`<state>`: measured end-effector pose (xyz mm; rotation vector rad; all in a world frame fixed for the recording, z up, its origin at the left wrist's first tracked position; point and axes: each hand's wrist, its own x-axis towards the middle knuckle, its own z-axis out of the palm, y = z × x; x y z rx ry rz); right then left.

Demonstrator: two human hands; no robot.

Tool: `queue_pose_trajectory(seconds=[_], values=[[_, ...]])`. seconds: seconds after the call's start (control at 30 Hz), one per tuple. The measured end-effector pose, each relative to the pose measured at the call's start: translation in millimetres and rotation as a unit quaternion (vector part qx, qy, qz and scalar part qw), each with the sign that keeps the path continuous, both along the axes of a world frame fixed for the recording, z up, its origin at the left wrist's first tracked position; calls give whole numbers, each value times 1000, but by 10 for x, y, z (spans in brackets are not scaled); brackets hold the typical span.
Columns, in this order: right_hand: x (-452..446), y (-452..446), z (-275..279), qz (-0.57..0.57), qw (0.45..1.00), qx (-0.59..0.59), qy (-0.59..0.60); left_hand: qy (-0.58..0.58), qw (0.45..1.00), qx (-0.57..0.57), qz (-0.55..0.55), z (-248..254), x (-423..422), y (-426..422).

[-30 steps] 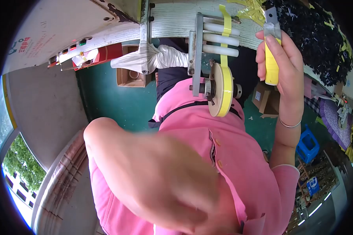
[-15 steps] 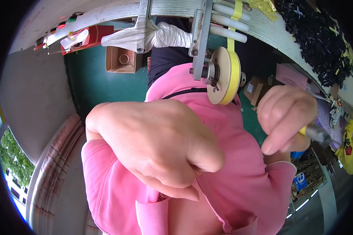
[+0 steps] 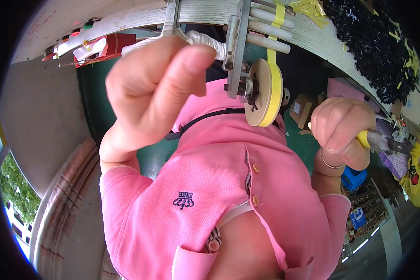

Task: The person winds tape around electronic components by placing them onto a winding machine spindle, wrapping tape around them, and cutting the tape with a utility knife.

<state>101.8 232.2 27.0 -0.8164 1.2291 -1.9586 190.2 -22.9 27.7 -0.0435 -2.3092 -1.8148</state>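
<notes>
Yellow-handled tool (image 3: pixel 377 140) sits in the person's right hand (image 3: pixel 343 130), out to the right of the pink shirt (image 3: pixel 284 186) and well apart from the left. Those fingers are clamped round the handle, with no gap I can make out; a grey-wrapped part and a darker metal end jut out past the fist, angled slightly down and away from the body. A thin bracelet (image 3: pixel 331 163) rings the wrist.

The left hand (image 3: pixel 147 95) is raised over on the other side, its fingers curled in tight and the thumb close against them. I can't tell whether anything small is pinched inside. From where I look, it covers part of the white cloth (image 3: pixel 205 41) wound round a metal post.

Between the two hands, touching neither, hangs a wheel (image 3: pixel 256 93) wrapped in yellow tape (image 3: pixel 276 88), carried on a grey metal bracket (image 3: pixel 236 51). The strip runs up from it across white rods (image 3: pixel 268 43) at the edge of the pale surface (image 3: pixel 203 16). Farther right, a heap of black scraps (image 3: pixel 366 51) lies on the surface, yellow bits (image 3: pixel 308 11) beside it.
</notes>
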Motion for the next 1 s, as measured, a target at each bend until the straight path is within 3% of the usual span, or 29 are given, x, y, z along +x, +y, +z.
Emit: queue_pose_trajectory(seconds=[0.1,0.13,0.27,0.5,0.6,0.8,1.0], values=[[33,23,-28,-33,999,-6,-21,-24,986,-164,1,-79,-17,75],[29,28,-27,-32,999,-2,-18,-111,969,-219,-32,22,32,59],[18,37,-21,-28,999,20,8,-117,962,-175,-170,-55,226,4],[22,45,-4,-28,998,50,6,-186,966,-112,-143,-263,343,189],[28,72,2,-32,998,62,6,-188,974,-41,-117,-332,417,238],[40,51,-8,-36,996,78,15,-134,982,-30,-131,-303,382,327],[66,54,17,-34,996,89,2,-60,956,-226,-177,-279,251,419]])
